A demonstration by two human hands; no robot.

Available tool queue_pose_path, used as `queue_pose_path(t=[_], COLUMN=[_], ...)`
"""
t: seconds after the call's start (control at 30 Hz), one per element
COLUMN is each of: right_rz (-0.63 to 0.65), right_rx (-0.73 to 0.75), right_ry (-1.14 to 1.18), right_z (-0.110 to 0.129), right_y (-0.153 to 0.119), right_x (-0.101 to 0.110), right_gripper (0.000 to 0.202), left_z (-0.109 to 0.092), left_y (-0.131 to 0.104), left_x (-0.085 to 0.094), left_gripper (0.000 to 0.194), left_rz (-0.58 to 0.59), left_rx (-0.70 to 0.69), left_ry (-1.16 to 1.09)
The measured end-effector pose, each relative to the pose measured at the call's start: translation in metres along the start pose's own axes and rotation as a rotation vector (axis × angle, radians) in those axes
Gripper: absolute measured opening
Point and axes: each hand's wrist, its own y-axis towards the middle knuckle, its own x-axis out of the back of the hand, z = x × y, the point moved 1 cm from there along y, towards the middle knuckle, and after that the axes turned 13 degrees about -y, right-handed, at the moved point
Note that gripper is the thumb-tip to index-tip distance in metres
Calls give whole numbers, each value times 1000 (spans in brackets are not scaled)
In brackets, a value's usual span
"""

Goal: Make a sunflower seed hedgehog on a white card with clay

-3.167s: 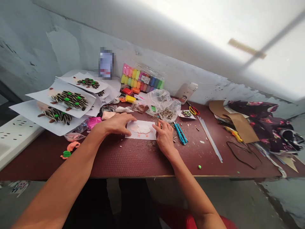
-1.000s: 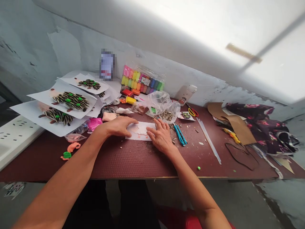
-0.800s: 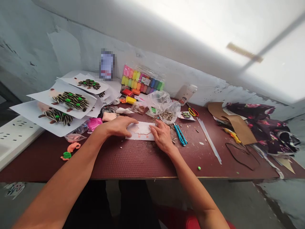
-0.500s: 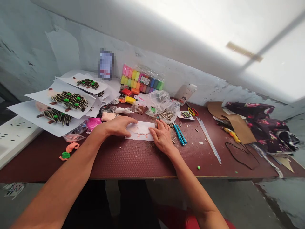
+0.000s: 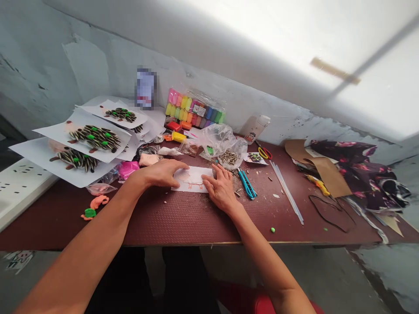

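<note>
A small white paper (image 5: 191, 183) with an orange outline drawing lies flat on the dark red table (image 5: 183, 222). At its left edge rests my left hand (image 5: 163, 172), thumb and fingers apart in a curve with nothing between them. My right hand (image 5: 222, 187) lies over the paper's right edge, its fingers spread and touching the sheet. Just right of that hand are a teal cutter (image 5: 247, 184) and scattered seeds. A clear plastic bag (image 5: 229, 157) of striped seeds sits behind it.
Sheets with seed hedgehogs (image 5: 94, 137) are stacked at the left. Coloured clay packs (image 5: 194, 109) lean on the wall. A white bottle (image 5: 257, 128), scissors (image 5: 265, 152), clear sticks (image 5: 287, 192), a yellow glue gun (image 5: 319, 185) and floral cloth (image 5: 360, 174) are farther right.
My right hand has shifted slightly left, farther over the paper. My left hand and the paper look unmoved.
</note>
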Motion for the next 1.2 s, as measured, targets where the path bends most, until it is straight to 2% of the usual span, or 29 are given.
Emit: queue_pose_path(t=[0.33,0.43,0.6,0.87,1.2], right_rz=[-11,-29,-17,4,-87], right_rx=[-40,6,73,113,35], right_ry=[44,84,70,-29,12], right_z=[-4,-6,-7,-7,-13], right_y=[-1,-4,-10,-13,-14], right_x=[-1,1,2,-1,-6], right_gripper=[33,33,48,44,41], left_z=[-4,-3,-3,-1,-3], left_y=[-1,-1,-2,-2,-2], left_x=[2,2,2,1,2], left_gripper=[74,73,74,73,75], left_rz=[12,6,17,20,30], left_rx=[23,26,28,20,29], left_ry=[-16,-27,-23,-8,-11])
